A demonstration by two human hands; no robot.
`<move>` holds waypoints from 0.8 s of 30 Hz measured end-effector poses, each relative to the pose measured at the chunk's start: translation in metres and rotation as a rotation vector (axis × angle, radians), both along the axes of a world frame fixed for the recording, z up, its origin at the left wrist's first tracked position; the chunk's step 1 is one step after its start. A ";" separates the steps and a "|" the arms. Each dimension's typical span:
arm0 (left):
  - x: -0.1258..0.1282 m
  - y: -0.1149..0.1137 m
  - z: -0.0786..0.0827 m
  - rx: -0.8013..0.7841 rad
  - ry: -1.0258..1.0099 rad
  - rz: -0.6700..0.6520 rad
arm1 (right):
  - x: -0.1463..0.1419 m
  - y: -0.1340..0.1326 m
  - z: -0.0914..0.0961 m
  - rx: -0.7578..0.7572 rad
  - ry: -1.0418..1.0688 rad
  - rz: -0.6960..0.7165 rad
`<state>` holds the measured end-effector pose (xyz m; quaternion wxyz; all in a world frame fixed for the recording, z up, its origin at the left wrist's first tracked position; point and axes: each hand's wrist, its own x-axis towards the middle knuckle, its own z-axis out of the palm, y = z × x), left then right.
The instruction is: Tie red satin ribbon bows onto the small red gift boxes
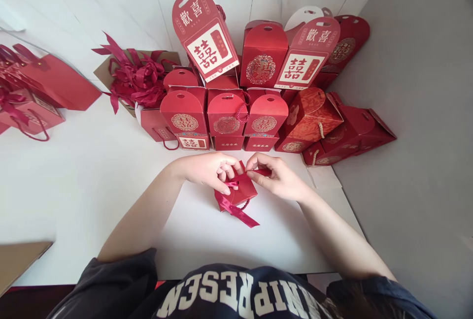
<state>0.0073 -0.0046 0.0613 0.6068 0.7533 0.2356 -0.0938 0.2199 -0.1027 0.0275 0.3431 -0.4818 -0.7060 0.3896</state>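
A small red gift box (242, 192) lies on the white table (92, 186) just in front of me. A dark red ribbon (236, 212) is wound on it, with one tail trailing toward me. My left hand (210, 170) has its fingers closed on the ribbon at the box's top left. My right hand (279, 175) pinches the other ribbon end at the box's top right. Both hands touch the box.
Stacked red gift boxes (226, 114) with gold emblems stand against the marble wall behind the box. A cardboard box of loose red ribbons (136, 78) is at back left. Red bags (48, 85) lie at far left. Grey floor is to the right.
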 end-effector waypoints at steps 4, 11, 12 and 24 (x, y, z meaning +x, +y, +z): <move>-0.001 0.001 -0.001 -0.011 -0.015 0.008 | -0.009 -0.001 -0.004 -0.048 -0.069 -0.129; -0.003 0.002 0.001 -0.014 0.023 -0.011 | -0.013 0.001 -0.005 -0.168 -0.144 -0.162; -0.004 0.003 0.001 -0.009 0.028 -0.014 | -0.014 0.001 -0.006 -0.184 -0.129 -0.164; -0.002 0.002 -0.002 -0.033 0.007 0.076 | -0.016 -0.012 -0.022 0.198 -0.229 -0.119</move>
